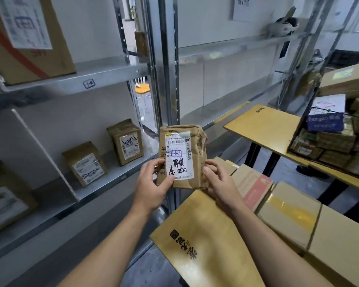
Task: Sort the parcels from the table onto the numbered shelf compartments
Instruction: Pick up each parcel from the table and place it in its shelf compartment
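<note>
both hands' fingers (170,179) grip the parcel (181,156) upright by its lower edges.

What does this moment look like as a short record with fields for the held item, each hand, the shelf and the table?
held item: crumpled brown parcel, label facing the camera
left hand: left hand grips the parcel's lower left edge
right hand: right hand grips its lower right edge
shelf: metal shelf on the left, two small labelled boxes standing on it
table: yellow table below the hands, cardboard boxes on its right side
</note>
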Motion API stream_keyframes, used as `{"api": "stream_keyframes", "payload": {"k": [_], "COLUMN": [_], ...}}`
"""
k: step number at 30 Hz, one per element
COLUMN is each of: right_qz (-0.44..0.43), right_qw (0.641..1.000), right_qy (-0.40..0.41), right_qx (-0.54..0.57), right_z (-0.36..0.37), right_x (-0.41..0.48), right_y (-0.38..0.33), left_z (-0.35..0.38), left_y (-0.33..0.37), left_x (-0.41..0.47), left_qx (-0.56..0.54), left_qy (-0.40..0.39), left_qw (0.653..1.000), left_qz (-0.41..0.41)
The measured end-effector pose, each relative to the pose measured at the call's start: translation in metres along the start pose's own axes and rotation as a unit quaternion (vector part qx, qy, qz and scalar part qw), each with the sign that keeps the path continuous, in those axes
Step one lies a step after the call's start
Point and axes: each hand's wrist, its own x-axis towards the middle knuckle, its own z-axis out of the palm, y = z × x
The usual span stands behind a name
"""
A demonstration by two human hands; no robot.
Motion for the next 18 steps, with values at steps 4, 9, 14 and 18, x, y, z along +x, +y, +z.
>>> {"api": "stream_keyframes", "payload": {"k": [4, 9, 14, 18], "right_qz": [-0.012, 0.019, 0.011, -0.008], "right_qw": [0.997, 0.991, 0.982, 0.976], "right_qy": [-0.078, -0.133, -0.183, -0.204], "right_qx": [-0.018, 0.025, 0.037, 0.072], "right_z": [0.011, 0.038, 0.058, 0.073], "right_x": [0.004, 0.007, 0.006, 0.011], "right_y": [0.002, 0.005, -0.007, -0.027], "left_z": [-0.011, -0.031, -0.047, -0.063], "left_y": [0.003, 0.003, 0.012, 0.027], "left_x": [-0.016, -0.043, -0.061, -0.054], "left_qx": [0.06, 0.138, 0.182, 0.212], "left_qy": [0.038, 0.089, 0.133, 0.165], "left_qw": [0.997, 0.986, 0.974, 0.963], "left_qz": [0.026, 0.014, 0.004, 0.016]}}
